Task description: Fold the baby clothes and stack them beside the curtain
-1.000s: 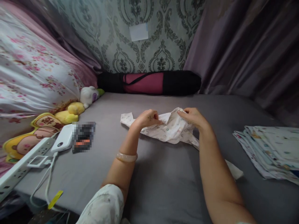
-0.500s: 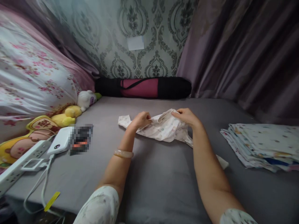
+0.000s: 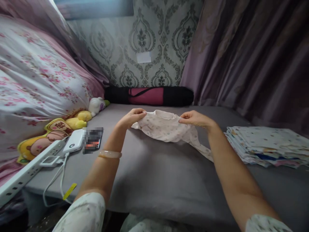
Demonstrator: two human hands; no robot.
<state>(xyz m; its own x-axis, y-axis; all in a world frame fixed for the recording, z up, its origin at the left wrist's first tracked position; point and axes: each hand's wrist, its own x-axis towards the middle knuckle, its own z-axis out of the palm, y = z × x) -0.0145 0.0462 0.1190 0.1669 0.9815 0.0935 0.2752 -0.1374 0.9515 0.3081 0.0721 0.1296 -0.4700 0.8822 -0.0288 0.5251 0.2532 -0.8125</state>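
A small white long-sleeved baby shirt (image 3: 166,128) with a faint print is stretched between my hands, its round neckline at the top. My left hand (image 3: 134,117) pinches one shoulder, thumb against fingers. At the other shoulder, my right hand (image 3: 195,118) is closed on the fabric in the same way. The sleeve on the right trails down over the grey sheet (image 3: 164,180) towards my forearm. Part of the other sleeve shows beneath my left hand.
On the right lies a stack of folded printed cloths (image 3: 267,145). A phone (image 3: 93,140), a white power bank (image 3: 74,141) and a power strip (image 3: 31,169) with cables are on the left, near plush toys (image 3: 78,120). A black and pink rolled bag (image 3: 148,96) lies along the wall.
My hands have moved apart, the left one further left. The shirt, bunched before, is now spread with its neckline up. The view has tilted up slightly.
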